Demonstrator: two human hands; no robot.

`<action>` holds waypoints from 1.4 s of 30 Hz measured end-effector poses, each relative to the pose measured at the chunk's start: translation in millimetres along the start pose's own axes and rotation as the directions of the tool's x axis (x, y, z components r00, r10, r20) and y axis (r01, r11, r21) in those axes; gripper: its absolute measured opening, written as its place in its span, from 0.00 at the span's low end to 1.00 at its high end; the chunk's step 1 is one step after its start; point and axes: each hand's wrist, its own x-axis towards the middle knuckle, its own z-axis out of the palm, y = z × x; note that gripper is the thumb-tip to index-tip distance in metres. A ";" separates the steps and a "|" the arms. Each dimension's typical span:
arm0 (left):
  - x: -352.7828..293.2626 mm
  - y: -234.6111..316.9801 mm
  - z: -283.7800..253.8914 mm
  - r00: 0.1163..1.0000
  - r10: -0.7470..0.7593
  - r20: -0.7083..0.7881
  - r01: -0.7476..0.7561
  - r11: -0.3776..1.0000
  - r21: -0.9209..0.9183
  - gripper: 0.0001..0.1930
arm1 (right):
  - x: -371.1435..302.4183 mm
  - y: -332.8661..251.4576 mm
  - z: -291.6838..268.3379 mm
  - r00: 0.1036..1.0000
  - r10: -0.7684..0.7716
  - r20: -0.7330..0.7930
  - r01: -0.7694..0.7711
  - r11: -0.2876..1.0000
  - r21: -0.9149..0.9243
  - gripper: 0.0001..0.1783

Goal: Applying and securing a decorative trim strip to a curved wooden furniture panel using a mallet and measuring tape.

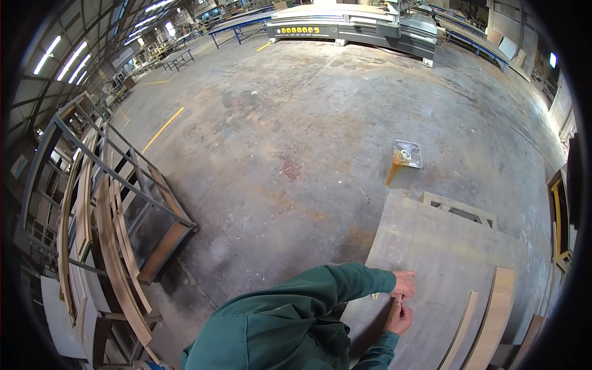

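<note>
Above the wide grey desk [425, 246], near its edge, we are pinching a small pale piece [399, 300] between the nearly closed fingers of our left hand [404, 283] and right hand [400, 317], probably risking a drop if either pinch is slackening.

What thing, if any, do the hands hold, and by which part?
It cannot be told: the left hand and right hand are close together, and anything between them is too small to identify.
</note>
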 end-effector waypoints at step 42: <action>16.9 50.1 31.0 0.984 0.124 -0.128 -0.143 0.979 -0.144 0.12 | -81.1 105.8 -57.4 0.804 0.545 0.238 -0.594 0.758 0.271 0.09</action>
